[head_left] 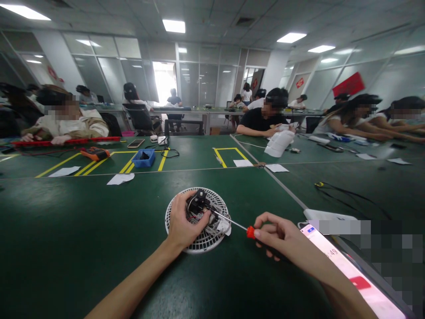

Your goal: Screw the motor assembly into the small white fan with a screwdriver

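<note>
Far left: a person [68,122] leans over the next bench. A green mat [66,230] covers my table, marked with yellow tape lines [59,165]. An orange meter [94,153], a blue tray [144,158] and a paper slip [121,178] lie on it, well away from me.

Centre, near me: a white fan grille [202,243] lies flat on the mat, with a black motor block [199,199] and its wires on top. My left hand [182,221] curls round the block, fingers closed on it.

The screwdriver [232,221] has its tip at the block, and my right hand [282,237] is wrapped round its red handle.

Right edge: a lit phone [348,266] (screen partly blurred).

Behind: glass partitions [199,82] and ceiling light panels [173,25].
</note>
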`<state>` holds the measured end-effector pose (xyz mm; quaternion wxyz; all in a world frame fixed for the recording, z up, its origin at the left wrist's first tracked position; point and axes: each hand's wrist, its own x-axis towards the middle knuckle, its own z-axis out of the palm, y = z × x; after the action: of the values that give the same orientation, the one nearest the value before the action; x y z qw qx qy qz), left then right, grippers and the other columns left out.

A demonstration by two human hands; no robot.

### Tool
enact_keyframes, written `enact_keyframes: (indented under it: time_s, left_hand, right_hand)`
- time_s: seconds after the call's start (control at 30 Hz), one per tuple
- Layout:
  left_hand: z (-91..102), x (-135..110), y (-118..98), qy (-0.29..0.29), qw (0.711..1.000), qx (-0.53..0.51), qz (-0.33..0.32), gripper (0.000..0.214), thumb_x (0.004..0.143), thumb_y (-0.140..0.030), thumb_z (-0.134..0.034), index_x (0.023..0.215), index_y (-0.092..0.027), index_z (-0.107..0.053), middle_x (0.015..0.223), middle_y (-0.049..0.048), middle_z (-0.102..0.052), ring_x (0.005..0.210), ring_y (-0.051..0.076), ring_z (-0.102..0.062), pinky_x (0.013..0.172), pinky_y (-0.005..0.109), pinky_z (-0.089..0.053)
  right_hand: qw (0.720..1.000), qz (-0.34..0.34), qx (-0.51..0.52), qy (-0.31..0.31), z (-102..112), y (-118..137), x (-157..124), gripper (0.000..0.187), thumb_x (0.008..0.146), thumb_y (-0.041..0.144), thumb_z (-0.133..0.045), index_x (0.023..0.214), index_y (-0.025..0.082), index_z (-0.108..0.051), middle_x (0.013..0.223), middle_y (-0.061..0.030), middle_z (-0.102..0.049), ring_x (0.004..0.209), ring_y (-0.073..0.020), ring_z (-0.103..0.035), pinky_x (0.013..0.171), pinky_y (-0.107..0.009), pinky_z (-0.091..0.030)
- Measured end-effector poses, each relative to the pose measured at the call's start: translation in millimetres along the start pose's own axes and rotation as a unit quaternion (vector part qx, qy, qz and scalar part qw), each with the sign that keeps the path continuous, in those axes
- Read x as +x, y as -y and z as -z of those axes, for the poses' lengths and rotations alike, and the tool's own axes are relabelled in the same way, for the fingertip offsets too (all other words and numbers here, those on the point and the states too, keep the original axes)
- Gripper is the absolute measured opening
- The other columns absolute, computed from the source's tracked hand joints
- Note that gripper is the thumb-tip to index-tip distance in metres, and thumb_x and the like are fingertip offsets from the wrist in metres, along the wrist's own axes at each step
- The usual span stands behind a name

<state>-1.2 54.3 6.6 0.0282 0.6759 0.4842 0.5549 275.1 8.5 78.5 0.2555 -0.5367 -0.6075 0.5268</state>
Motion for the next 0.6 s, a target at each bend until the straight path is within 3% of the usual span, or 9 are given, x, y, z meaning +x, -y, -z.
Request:
enact_keyframes:
  time_s: [0.1,0.17,0.33,0.47,0.53,0.6]
  left_hand:
    - [-1.1,-1.3,1.3,0.003,1.000,-0.001,0.010,0.056,0.077,-0.036,-0.076,0.125,-0.024,-0.050,0.116,0.0078,-0.062,0.107,0.025,-0.061,0.097,0.046,-0.052]
    - [-1.6,-1.8,1.8,0.001,1.000,-0.001,0.011,0.055,0.077,-0.037,-0.076,0.124,-0.024,-0.051,0.116,0.0076,-0.061,0.107,0.025,-0.062,0.096,0.046,-0.053]
    - [-1.6,-1.6,0.9,-0.003,1.000,0.000,0.009,0.055,0.077,-0.037,-0.075,0.125,-0.024,-0.050,0.115,0.0078,-0.062,0.106,0.025,-0.062,0.094,0.046,-0.054]
    - [-1.9,-1.8,0.9,-0.004,1.000,-0.002,0.012,0.055,0.077,-0.037,-0.076,0.124,-0.024,-0.050,0.114,0.0079,-0.062,0.105,0.025,-0.062,0.095,0.047,-0.053]
    - [-2.3,-2.3,1.8,-0.001,1.000,-0.004,0.015,0.056,0.077,-0.037,-0.076,0.125,-0.024,-0.050,0.115,0.0079,-0.061,0.106,0.025,-0.062,0.095,0.047,-0.053]
    - [-2.5,-3.0,2.9,0.001,1.000,-0.002,0.018,0.056,0.077,-0.038,-0.076,0.125,-0.024,-0.050,0.115,0.0080,-0.061,0.107,0.025,-0.062,0.096,0.047,-0.053]
  right_hand:
    - [0.999,-0.003,-0.037,-0.019,-1.0,3.1,-2.8,0.046,0.068,0.038,-0.088,0.091,0.024,-0.051,0.078,0.0029,-0.064,0.054,-0.0098,-0.053,0.045,-0.019,-0.040]
    - [0.999,-0.010,-0.042,-0.027,-1.7,5.0,-3.7,0.043,0.069,0.035,-0.088,0.086,0.024,-0.050,0.071,0.0046,-0.061,0.055,-0.0109,-0.054,0.046,-0.020,-0.042]
    - [1.000,-0.002,0.004,-0.015,-0.7,4.0,-0.4,0.038,0.077,0.051,-0.081,0.086,0.020,-0.061,0.073,0.0008,-0.064,0.064,-0.0143,-0.062,0.056,-0.023,-0.048]
    - [0.999,-0.011,0.029,0.012,-0.4,0.7,1.8,0.049,0.084,0.066,-0.067,0.094,0.018,-0.066,0.075,-0.0018,-0.066,0.059,-0.0134,-0.061,0.050,-0.023,-0.045]
    - [1.000,-0.006,0.027,0.013,-1.1,-0.5,1.5,0.050,0.086,0.067,-0.065,0.098,0.018,-0.065,0.077,-0.0024,-0.066,0.056,-0.0124,-0.059,0.047,-0.022,-0.044]
    - [1.000,0.004,0.016,-0.001,-1.8,-0.9,0.6,0.046,0.082,0.061,-0.073,0.099,0.021,-0.061,0.082,-0.0013,-0.066,0.057,-0.0121,-0.058,0.045,-0.021,-0.044]
